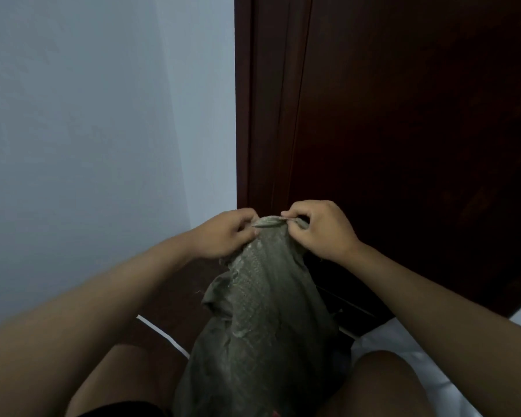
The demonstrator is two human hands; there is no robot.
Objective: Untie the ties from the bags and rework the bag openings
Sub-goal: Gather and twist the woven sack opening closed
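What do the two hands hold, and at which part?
Both the left hand and the right hand grip the grey-green bag at its gathered top edge, one on each side.

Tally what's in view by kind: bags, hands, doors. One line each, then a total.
Bags: 1, the grey-green woven bag, its top pinched by both hands.
Hands: 2, the left hand and the right hand.
Doors: 1, the dark wooden door behind the bag.
Total: 4. No separate tie can be made out.

White bed [403, 341] under bare legs [382, 383]
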